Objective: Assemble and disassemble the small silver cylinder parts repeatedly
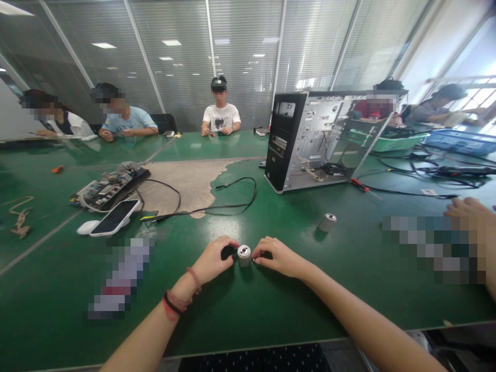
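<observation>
A small silver metal cylinder (244, 256) with dark holes in its top stands upright on the green table (217, 315), between my two hands. To its left, my left hand (217, 258) has thumb and fingers curved toward each other, the fingertips close beside the cylinder; what they hold, if anything, is too small to tell. On the right side, my right hand (276, 256) pinches a tiny dark piece near the cylinder. A second silver cylinder (328, 222) stands farther back to the right.
An open computer case (281, 142) stands at the back right, near a red screwdriver (360, 185) and cables. A phone (116, 217) and a circuit assembly (110, 188) lie at left. Another person's hand (470, 219) is at the right edge; several people sit opposite.
</observation>
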Demonstrator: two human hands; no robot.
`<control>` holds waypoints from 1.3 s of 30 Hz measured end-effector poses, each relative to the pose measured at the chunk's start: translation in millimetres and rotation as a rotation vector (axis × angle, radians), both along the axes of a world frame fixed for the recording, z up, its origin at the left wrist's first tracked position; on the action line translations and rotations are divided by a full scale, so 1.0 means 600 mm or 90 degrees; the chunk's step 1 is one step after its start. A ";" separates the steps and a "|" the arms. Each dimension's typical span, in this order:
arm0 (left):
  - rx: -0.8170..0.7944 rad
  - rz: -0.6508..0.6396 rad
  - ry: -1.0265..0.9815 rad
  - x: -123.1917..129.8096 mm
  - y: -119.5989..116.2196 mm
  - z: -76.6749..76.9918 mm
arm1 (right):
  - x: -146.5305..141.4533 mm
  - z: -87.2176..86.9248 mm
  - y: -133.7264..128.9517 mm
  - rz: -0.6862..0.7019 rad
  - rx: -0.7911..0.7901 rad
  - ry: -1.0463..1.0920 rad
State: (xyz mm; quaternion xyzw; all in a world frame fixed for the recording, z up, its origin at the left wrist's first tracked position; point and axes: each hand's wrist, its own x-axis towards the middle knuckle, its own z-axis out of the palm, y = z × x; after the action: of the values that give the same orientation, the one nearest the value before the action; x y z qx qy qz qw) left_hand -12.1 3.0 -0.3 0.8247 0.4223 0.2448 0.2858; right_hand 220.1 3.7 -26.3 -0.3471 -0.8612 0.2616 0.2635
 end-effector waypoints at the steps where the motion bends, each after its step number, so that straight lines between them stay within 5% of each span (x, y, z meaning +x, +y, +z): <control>1: 0.001 0.000 0.003 0.001 0.000 0.000 | 0.002 0.003 0.000 0.000 -0.009 0.002; 11: 0.059 -0.010 0.040 0.000 -0.001 -0.009 | -0.013 0.015 -0.011 -0.062 0.009 0.114; 18: 0.110 0.005 0.070 -0.002 -0.002 -0.016 | -0.048 0.013 -0.023 -0.055 0.097 0.062; 30: 0.127 0.024 0.091 -0.002 -0.003 -0.016 | -0.054 -0.006 -0.018 -0.097 0.086 0.037; 39: 0.138 0.022 0.079 -0.004 0.000 -0.021 | -0.060 0.008 -0.031 -0.074 0.128 0.095</control>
State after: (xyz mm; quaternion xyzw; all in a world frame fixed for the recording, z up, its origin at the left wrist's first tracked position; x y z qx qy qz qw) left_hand -14.6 3.0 -13.1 0.8569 0.4243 0.2423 0.1643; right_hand 183.9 -15.1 -21.8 -0.3480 -0.8393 0.1834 0.3753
